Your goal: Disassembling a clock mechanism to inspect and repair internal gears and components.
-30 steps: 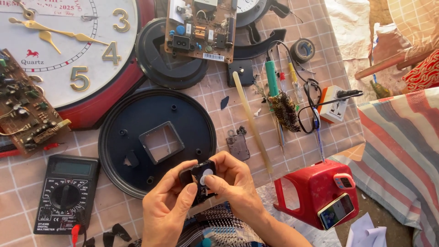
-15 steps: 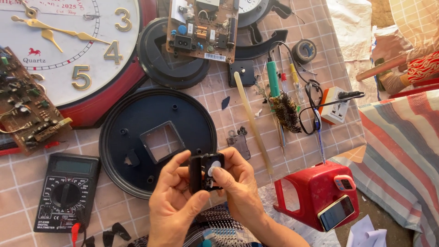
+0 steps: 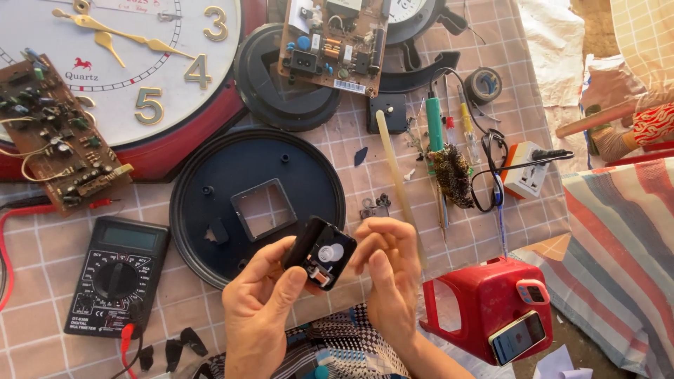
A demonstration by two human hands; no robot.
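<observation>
My left hand (image 3: 258,303) grips a small black square clock movement (image 3: 320,253), tilted, with a white round part and a small metal piece showing on its face. My right hand (image 3: 390,276) holds the movement's right edge, thumb pressed near its lower corner. Both hands hover just below a round black clock back plate (image 3: 210,175) with a square cut-out in its middle. A black multimeter (image 3: 117,275) with red and black leads lies left of my left hand.
A big red-rimmed wall clock (image 3: 140,70) fills the upper left, a brown circuit board (image 3: 60,137) on it. Another circuit board (image 3: 333,42) lies at the top. Screwdrivers, a glue stick (image 3: 397,179), wires, a socket block (image 3: 526,172) lie right. A red stool (image 3: 491,305) carries a phone (image 3: 518,337).
Both hands lifted the black movement slightly and turned it, so its face with the white round part now shows more. My right thumb shifted onto its lower corner.
</observation>
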